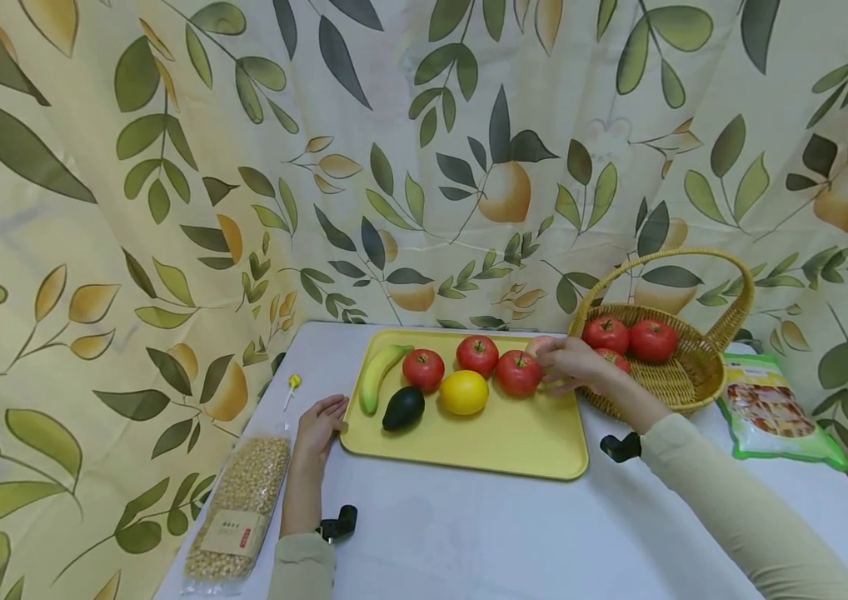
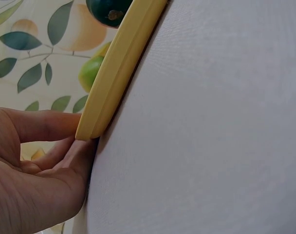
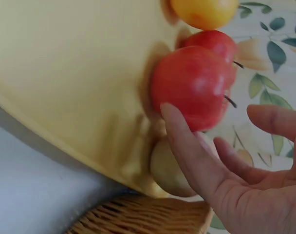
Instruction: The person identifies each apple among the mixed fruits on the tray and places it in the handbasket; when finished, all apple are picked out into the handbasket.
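Observation:
On the yellow tray (image 1: 424, 450) lie red apples (image 1: 519, 373), a banana (image 1: 379, 375), a dark avocado (image 1: 403, 409) and a lemon (image 1: 465, 392). My left hand (image 1: 321, 427) pinches the tray's left rim; in the left wrist view, fingers (image 2: 48, 124) sit above and below the edge. Over the tray's right end, my right hand (image 1: 574, 364) has its fingers spread. One fingertip (image 3: 170, 113) is at the nearest red apple (image 3: 189, 85), perhaps touching it. A pale, pinkish round fruit (image 3: 167, 168) is partly hidden behind that hand.
A wicker basket (image 1: 682, 387) with red fruit stands against the tray's right side. Beyond it lies a green-edged food packet (image 1: 776, 408). At the left are a bag of pale beans or kernels (image 1: 244, 492) and a yellow lollipop (image 1: 293, 382). A leaf-patterned curtain (image 1: 424, 167) hangs behind.

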The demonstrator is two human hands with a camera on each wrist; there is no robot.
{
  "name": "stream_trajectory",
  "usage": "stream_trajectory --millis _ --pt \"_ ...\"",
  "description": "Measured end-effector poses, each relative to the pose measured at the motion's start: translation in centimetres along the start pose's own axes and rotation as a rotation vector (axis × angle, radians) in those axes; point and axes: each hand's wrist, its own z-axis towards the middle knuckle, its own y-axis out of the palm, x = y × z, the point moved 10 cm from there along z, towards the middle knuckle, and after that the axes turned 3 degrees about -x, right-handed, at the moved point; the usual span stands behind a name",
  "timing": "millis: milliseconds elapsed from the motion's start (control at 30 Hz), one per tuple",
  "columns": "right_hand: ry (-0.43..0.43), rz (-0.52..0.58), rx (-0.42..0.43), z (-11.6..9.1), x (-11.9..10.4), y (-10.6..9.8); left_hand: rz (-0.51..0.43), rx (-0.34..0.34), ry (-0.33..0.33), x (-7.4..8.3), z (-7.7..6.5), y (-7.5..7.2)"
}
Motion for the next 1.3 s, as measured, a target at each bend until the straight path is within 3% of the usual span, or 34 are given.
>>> stream_trajectory --millis 233,500,733,1000,1300 --pt "0.024 -0.010 0.043 0.8 0.9 1.3 0.004 0.002 0.000 -0.1 0.0 0.0" --pt "0.064 0.056 0.022 1.8 2.4 3.2 0.003 0.005 0.004 -0.5 0.2 0.0" --pt "0.069 0.101 0.051 2.1 2.3 3.6 -0.004 0.013 0.006 -0.5 0.4 -0.2" --pt "0.039 0.242 0.075 2.0 2.3 3.4 -0.001 0.005 0.005 -0.4 0.4 0.1" --pt "-0.028 0.245 0.058 2.1 2.2 3.3 0.003 0.003 0.009 -0.2 0.3 -0.1"
